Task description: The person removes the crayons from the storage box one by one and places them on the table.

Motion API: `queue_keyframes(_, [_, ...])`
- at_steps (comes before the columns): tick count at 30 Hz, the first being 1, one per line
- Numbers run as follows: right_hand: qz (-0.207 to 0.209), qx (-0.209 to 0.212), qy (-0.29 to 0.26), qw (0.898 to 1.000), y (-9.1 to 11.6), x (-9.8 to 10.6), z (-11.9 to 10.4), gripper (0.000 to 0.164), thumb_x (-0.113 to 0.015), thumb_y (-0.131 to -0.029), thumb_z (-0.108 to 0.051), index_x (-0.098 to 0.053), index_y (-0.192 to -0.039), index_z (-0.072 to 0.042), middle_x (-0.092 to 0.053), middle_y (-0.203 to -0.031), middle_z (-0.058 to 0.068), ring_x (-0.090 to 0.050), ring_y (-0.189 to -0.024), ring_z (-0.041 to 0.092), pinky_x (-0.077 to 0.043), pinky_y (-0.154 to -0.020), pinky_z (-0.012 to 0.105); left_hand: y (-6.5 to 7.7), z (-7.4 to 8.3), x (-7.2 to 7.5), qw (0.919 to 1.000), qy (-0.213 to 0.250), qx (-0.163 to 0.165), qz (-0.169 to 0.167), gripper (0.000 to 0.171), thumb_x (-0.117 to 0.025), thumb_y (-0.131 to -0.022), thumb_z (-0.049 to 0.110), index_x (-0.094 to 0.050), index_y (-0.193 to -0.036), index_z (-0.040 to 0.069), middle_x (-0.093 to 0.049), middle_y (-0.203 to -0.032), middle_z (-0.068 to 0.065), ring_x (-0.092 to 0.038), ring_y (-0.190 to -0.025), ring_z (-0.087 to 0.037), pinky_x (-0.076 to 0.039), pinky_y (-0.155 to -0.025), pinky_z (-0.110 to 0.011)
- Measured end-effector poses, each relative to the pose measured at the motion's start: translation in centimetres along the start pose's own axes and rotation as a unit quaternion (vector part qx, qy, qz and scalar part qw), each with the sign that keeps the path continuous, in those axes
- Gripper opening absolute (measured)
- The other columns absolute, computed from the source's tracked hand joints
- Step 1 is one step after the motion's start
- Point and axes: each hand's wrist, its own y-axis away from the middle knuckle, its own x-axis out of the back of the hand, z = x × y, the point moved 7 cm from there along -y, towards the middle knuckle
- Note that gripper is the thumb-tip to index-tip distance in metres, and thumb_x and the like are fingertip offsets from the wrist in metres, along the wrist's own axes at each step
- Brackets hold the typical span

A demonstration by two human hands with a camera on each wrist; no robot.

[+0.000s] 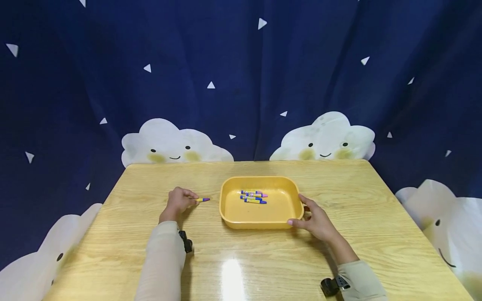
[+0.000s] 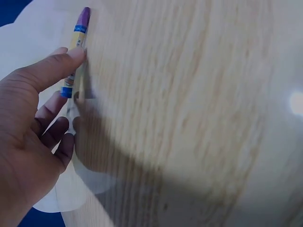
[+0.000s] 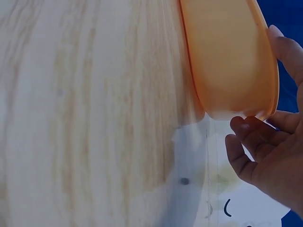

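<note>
My left hand [image 1: 180, 200] pinches a purple crayon [image 2: 81, 21] between thumb and fingers, just left of the tray. The crayon has a yellow wrapper with blue bands, and its purple tip points away from the palm. My right hand [image 1: 315, 219] grips the right end of a yellow-orange plastic tray [image 1: 261, 225], thumb at the near rim and fingers around the end. In the right wrist view some curled fingers [image 3: 258, 137] lie at the tray's end. Inside the tray lie several crayons [image 1: 254, 197] side by side, with pink and blue tips.
Both hands work over a light wood-grain table [image 1: 211, 259]. Behind it hangs a dark blue curtain [image 1: 241, 83] with white triangles and smiling clouds. Each wrist wears a black camera, such as the right one [image 1: 330, 287].
</note>
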Motion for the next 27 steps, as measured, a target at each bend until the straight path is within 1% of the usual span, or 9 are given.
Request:
queue_keyframes(3, [-0.002, -0.004, -0.003, 1.000, -0.1, -0.1, 0.0, 0.096, -0.082, -0.072, -0.027, -0.026, -0.143, 0.006, -0.032, -0.141, 0.025, -0.048, -0.109, 0.037, -0.049, -0.074, 0.032, -0.1, -0.4, 0.1, 0.9997, -0.023, 0.002, 0.001, 0.009, -0.079, -0.073, 0.010, -0.075, -0.081, 0.006, -0.061, -0.105, -0.016, -0.032, -0.109, -0.041, -0.029, -0.095, -0.053])
queue_keyframes(6, [-0.003, -0.009, -0.006, 1.000, -0.1, -0.1, 0.0, 0.096, -0.081, -0.072, -0.027, -0.025, -0.143, 0.005, -0.032, -0.140, 0.025, -0.047, -0.109, 0.038, -0.050, -0.073, 0.032, -0.2, -0.5, 0.1, 0.9994, -0.035, -0.001, -0.003, 0.009, -0.078, -0.074, 0.011, -0.076, -0.082, 0.007, -0.061, -0.107, -0.016, -0.032, -0.109, -0.042, -0.030, -0.093, -0.054])
queue_keyframes(8, [-0.003, -0.013, -0.003, 1.000, -0.1, -0.1, 0.0, 0.097, -0.081, -0.072, -0.029, -0.025, -0.143, 0.005, -0.033, -0.140, 0.025, -0.048, -0.109, 0.037, -0.049, -0.073, 0.032, -0.2, -0.5, 0.2, 0.9995, -0.030, -0.001, -0.008, 0.010, -0.078, -0.075, 0.012, -0.076, -0.083, 0.007, -0.061, -0.107, -0.016, -0.031, -0.109, -0.042, -0.030, -0.092, -0.054])
queue_keyframes(10, [-0.001, -0.017, 0.001, 1.000, -0.1, 0.0, 0.1, 0.097, -0.082, -0.071, -0.030, -0.026, -0.143, 0.004, -0.033, -0.140, 0.024, -0.047, -0.110, 0.037, -0.049, -0.075, 0.035, -0.1, -0.3, 0.2, 0.9998, -0.012, -0.001, -0.018, 0.014, -0.078, -0.075, 0.013, -0.075, -0.087, 0.007, -0.061, -0.111, -0.016, -0.033, -0.111, -0.042, -0.031, -0.093, -0.053])
queue_keyframes(13, [0.001, -0.021, 0.006, 1.000, 0.0, 0.0, 0.2, 0.097, -0.081, -0.071, -0.031, -0.026, -0.143, 0.003, -0.034, -0.140, 0.024, -0.047, -0.111, 0.036, -0.048, -0.079, 0.039, 0.1, 0.1, 0.3, 0.9990, 0.029, 0.000, -0.036, 0.022, -0.076, -0.077, 0.013, -0.073, -0.097, 0.004, -0.058, -0.119, -0.018, -0.041, -0.114, -0.041, -0.034, -0.093, -0.051])
queue_keyframes(16, [0.003, -0.026, 0.008, 1.000, 0.1, 0.0, 0.3, 0.098, -0.082, -0.070, -0.032, -0.027, -0.143, 0.003, -0.034, -0.140, 0.023, -0.047, -0.111, 0.037, -0.047, -0.081, 0.041, 0.4, 0.7, 0.3, 0.9960, 0.070, 0.007, -0.055, 0.029, -0.072, -0.081, 0.013, -0.068, -0.107, 0.000, -0.051, -0.128, -0.021, -0.052, -0.107, -0.036, -0.040, -0.089, -0.048])
queue_keyframes(19, [0.007, -0.028, 0.010, 1.000, 0.2, 0.0, 0.5, 0.097, -0.082, -0.070, -0.031, -0.027, -0.143, 0.003, -0.035, -0.140, 0.023, -0.047, -0.110, 0.036, -0.046, -0.082, 0.042, 0.8, 1.4, 0.4, 0.9946, 0.088, 0.004, -0.055, 0.032, -0.069, -0.084, 0.014, -0.065, -0.113, 0.000, -0.048, -0.131, -0.020, -0.056, -0.100, -0.032, -0.043, -0.083, -0.045])
queue_keyframes(23, [0.008, -0.022, 0.010, 1.000, 0.2, -0.1, 0.5, 0.096, -0.082, -0.071, -0.030, -0.027, -0.143, 0.003, -0.035, -0.140, 0.023, -0.048, -0.110, 0.036, -0.047, -0.081, 0.040, 1.3, 2.9, 0.3, 0.9931, 0.104, -0.021, -0.050, 0.035, -0.069, -0.084, 0.015, -0.064, -0.114, -0.001, -0.050, -0.127, -0.019, -0.056, -0.096, -0.030, -0.046, -0.077, -0.042])
queue_keyframes(27, [0.002, -0.020, 0.001, 1.000, 0.1, -0.1, 0.3, 0.097, -0.082, -0.071, -0.029, -0.026, -0.143, 0.003, -0.034, -0.140, 0.024, -0.049, -0.109, 0.037, -0.049, -0.077, 0.035, 1.9, 4.4, -0.3, 0.9894, 0.128, -0.040, -0.055, 0.035, -0.071, -0.082, 0.013, -0.064, -0.113, -0.001, -0.054, -0.119, -0.021, -0.057, -0.095, -0.029, -0.047, -0.078, -0.042])
